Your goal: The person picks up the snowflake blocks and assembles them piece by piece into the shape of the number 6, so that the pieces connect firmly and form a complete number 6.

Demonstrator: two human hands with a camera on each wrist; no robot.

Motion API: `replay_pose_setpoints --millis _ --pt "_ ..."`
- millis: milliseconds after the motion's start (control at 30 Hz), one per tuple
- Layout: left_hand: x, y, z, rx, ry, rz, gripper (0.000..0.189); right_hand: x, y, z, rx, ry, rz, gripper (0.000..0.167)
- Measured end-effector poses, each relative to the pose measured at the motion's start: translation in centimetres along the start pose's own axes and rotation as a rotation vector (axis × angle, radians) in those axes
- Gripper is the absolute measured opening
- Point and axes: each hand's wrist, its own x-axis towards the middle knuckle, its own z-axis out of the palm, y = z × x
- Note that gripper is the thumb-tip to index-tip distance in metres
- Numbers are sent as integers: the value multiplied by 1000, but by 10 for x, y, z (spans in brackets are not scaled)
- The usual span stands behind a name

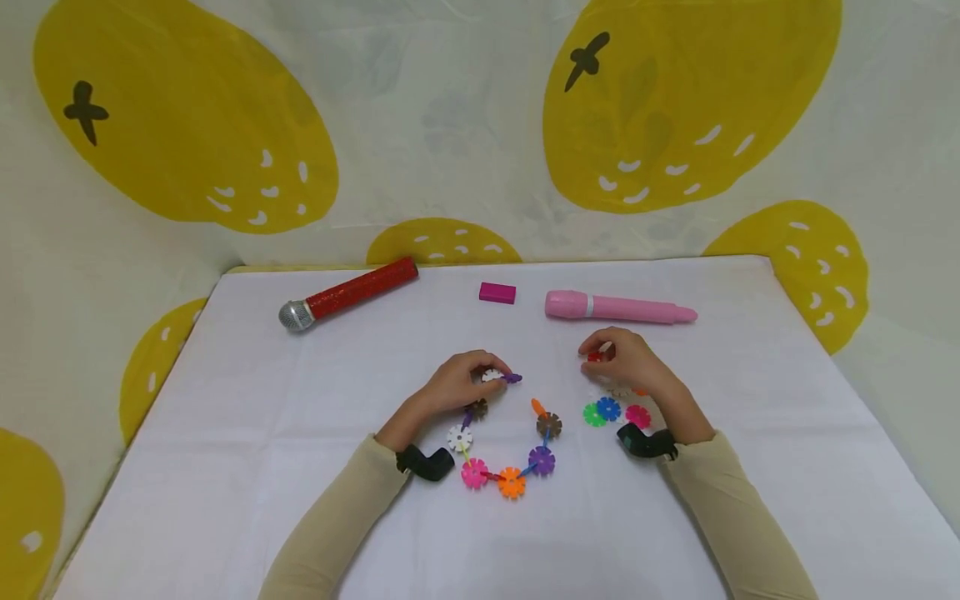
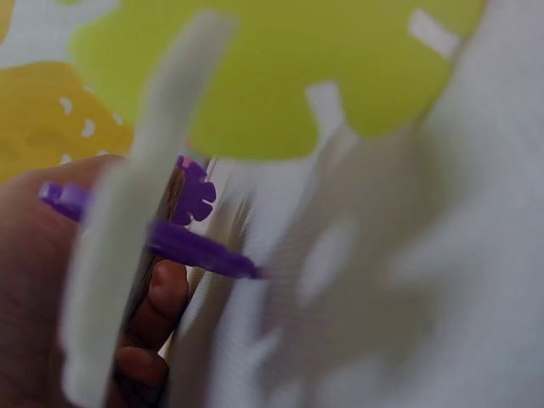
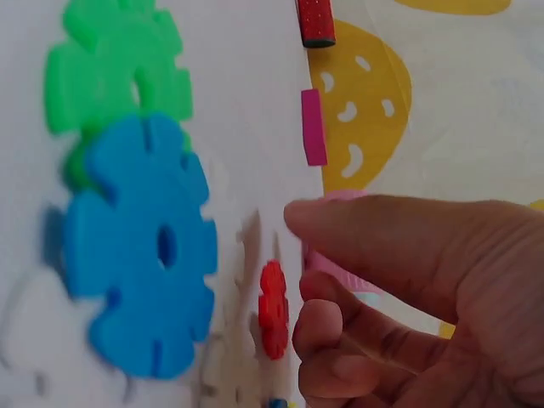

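Note:
In the head view my left hand [image 1: 467,382] pinches the upper end of a chain of interlocking snowflake discs, where a white disc [image 1: 491,376] and a purple disc [image 1: 513,378] show at the fingertips. The chain curves down through a pink disc [image 1: 474,473] and an orange disc [image 1: 512,482] to a brown disc [image 1: 549,425]. A blurred yellow-green disc [image 2: 280,76] fills the top of the left wrist view. My right hand [image 3: 399,297] has thumb and fingers parted beside a red disc [image 3: 273,310], which appears to lie on the cloth, apart from the fingertips.
Loose green [image 1: 594,415], blue [image 1: 609,408] and pink discs [image 1: 638,416] lie near the right wrist. Farther back are a red microphone [image 1: 360,289], a magenta block [image 1: 497,292] and a pink microphone [image 1: 622,307]. A lemon-print curtain [image 1: 450,125] hangs behind the white-covered table [image 1: 225,400].

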Motion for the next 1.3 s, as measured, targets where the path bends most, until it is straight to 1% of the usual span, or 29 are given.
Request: replay_pose_setpoints --millis 167,400,467,567,700,800,933,1133,1300 --pt "1 -3 0 -14 -3 6 20 -1 3 -5 -17 -1 54 25" --pt "2 -5 -1 -22 0 45 20 -1 4 -7 -23 17 129 39" --pt "2 -5 -1 -19 1 51 20 -1 4 -7 -20 17 143 40" --pt "1 -4 -1 -22 4 52 20 -2 4 -7 -17 25 150 38" --pt "0 -2 -1 -31 4 40 19 -2 4 -6 -8 26 129 31" --pt "0 -2 0 -37 1 33 18 -2 3 -5 6 12 99 26" --pt "0 -3 1 -36 6 40 18 -1 2 -2 42 -4 53 22" --pt "1 -4 2 -29 14 37 17 1 -1 8 151 -37 2 23" --pt "1 -3 2 -28 14 28 17 3 -5 18 247 -72 -20 25"
